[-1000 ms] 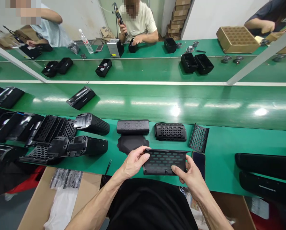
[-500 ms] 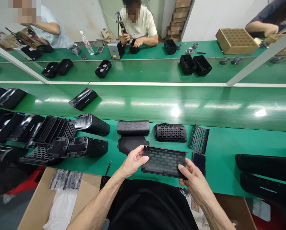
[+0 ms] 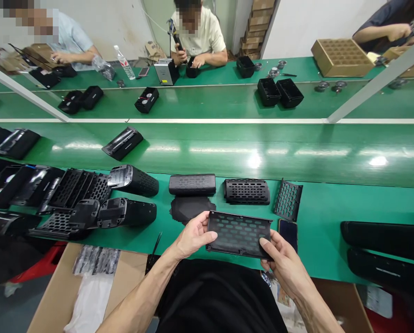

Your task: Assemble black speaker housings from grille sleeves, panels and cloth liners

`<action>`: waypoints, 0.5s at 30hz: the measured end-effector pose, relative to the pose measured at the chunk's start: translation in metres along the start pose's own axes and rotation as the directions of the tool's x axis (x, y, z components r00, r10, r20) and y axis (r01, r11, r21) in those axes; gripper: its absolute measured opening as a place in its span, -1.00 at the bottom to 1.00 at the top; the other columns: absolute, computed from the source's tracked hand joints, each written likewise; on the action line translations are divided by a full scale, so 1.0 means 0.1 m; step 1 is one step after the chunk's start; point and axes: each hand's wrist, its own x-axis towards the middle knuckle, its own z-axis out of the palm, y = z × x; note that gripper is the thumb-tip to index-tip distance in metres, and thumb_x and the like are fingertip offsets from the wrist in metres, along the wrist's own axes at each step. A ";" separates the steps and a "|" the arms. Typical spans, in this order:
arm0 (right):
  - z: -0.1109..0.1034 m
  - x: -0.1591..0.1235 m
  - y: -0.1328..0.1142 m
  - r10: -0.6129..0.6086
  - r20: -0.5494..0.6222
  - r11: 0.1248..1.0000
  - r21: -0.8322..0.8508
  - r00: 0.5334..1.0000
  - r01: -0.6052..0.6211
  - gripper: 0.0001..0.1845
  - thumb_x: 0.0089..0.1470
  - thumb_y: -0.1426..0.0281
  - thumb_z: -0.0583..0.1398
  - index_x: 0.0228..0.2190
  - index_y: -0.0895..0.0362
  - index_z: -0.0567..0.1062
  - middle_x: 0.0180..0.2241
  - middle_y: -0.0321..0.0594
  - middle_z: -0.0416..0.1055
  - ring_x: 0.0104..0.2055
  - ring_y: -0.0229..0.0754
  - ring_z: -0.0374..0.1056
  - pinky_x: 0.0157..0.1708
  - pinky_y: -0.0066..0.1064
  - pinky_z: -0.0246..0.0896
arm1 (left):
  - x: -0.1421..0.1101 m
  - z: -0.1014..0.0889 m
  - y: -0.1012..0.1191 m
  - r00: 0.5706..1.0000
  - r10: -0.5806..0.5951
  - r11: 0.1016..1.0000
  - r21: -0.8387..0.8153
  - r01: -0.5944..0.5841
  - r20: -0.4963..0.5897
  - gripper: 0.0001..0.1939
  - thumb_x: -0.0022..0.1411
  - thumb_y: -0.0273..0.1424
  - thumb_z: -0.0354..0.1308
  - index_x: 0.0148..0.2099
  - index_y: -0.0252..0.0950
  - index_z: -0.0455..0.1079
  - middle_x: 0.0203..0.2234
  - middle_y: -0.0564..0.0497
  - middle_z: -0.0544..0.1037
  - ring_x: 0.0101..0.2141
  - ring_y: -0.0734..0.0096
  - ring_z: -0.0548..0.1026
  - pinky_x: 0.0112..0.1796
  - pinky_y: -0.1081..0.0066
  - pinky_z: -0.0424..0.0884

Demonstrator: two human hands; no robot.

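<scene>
A black slotted grille panel [image 3: 240, 234] is held between my two hands over the front of the green table. My left hand [image 3: 195, 235] pinches its left end, thumb on the inner face. On its lower right corner my right hand [image 3: 278, 252] is closed, thumb pressed near the slots. A thin dark sheet seems to cover the slots. Beyond it lie a dark cloth-like piece [image 3: 191, 209], a covered grille [image 3: 192, 184], a bare curved grille stack [image 3: 246, 191] and a single open grille [image 3: 288, 200]. A phone [image 3: 289, 235] lies beside my right hand.
Black speaker housings [image 3: 132, 212] and stacked grilles [image 3: 82, 187] crowd the left. Long black parts [image 3: 376, 268] lie at right. A conveyor belt [image 3: 228, 152] runs behind, carrying a black housing [image 3: 123, 143]. Below the table edge is a cardboard box [image 3: 54, 291]. Co-workers sit across.
The panel has tilted to show more of its inner face, its right end slightly lower. My right thumb has shifted right along it. The housing on the belt has moved slightly right.
</scene>
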 end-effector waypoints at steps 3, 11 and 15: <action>-0.01 0.00 0.00 0.010 -0.024 1.000 0.008 1.000 -0.010 -0.37 -0.02 0.01 0.49 -0.04 0.06 0.49 -0.26 -0.31 0.43 -0.46 -0.36 0.13 -0.60 -0.54 0.14 | 0.01 0.02 -0.01 1.000 -0.008 1.000 -0.009 0.008 0.001 -0.44 0.27 -0.33 0.42 0.27 -0.24 0.41 0.13 -0.21 0.57 0.11 0.07 0.55 0.13 0.16 0.45; -0.03 -0.02 -0.05 0.074 -0.082 0.997 0.029 0.994 -0.072 -0.45 0.03 0.03 0.44 -0.07 0.08 0.50 -0.44 -0.37 0.42 -0.61 -0.40 0.13 -0.66 -0.52 0.14 | 0.00 0.03 -0.05 0.999 -0.015 1.000 -0.026 0.014 -0.036 -0.48 0.30 -0.31 0.39 0.26 -0.24 0.43 0.15 -0.18 0.56 0.14 0.11 0.50 0.15 0.23 0.40; -0.06 0.02 -0.09 0.107 -0.053 0.994 0.011 0.993 -0.107 -0.52 0.06 0.07 0.41 -0.12 0.10 0.50 -0.50 -0.36 0.42 -0.65 -0.34 0.20 -0.68 -0.47 0.20 | 0.01 0.05 -0.05 0.995 -0.072 0.993 -0.094 0.066 -0.062 -0.50 0.31 -0.31 0.37 0.25 -0.26 0.44 0.06 -0.16 0.60 -0.02 0.20 0.57 0.00 0.32 0.48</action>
